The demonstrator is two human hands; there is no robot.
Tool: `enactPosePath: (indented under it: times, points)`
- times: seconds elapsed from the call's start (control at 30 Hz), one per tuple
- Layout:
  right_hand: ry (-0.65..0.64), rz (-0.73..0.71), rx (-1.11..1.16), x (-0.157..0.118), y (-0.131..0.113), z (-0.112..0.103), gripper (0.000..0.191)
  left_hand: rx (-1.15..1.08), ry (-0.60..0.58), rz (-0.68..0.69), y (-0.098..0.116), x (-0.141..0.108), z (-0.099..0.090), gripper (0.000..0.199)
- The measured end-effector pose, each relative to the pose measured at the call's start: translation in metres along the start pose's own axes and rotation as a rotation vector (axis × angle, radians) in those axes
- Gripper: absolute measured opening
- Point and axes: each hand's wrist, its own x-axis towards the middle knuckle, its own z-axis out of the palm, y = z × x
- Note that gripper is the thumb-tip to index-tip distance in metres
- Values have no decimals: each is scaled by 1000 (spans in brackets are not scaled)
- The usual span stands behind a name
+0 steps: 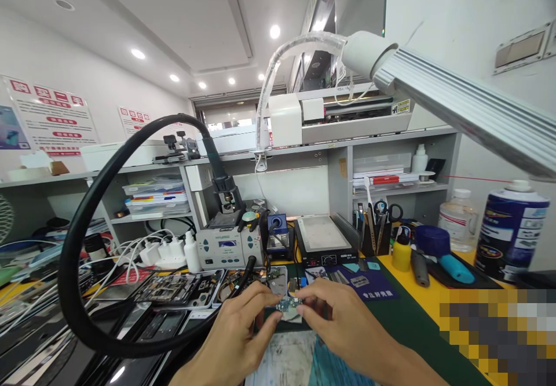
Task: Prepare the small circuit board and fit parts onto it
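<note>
The worktop (417, 316) is wide and full of things, with a green mat under both hands. A thick black hose (87, 224) loops up to the left of the hands and runs to the grey solder station (226, 247) behind them. A long lamp arm (456, 102) hangs high over the right side. Behind the hands sits a black hot plate (324, 240). Far to the right stands a big blue can (510, 229).

Just left of the hands lie 2 open phones (174, 290), so the taking apart looks already done.

The left hand (237, 331) and the right hand (343, 322) are close together. Each one pinches an end of a small circuit board (286, 305) with its fingertips. The board is up off the mat, right between the 2 hands.

I think the work is in the middle. The small board is out and being looked at. Fixing it and putting it back into a phone seem to be left.
</note>
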Motion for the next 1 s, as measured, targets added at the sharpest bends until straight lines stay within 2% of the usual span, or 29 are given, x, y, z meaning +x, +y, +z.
enactPosePath:
  times: [1.0]
  points:
    - [-21,4,15,-1,1,1,18,10,12,19,-1,-1,1,19]
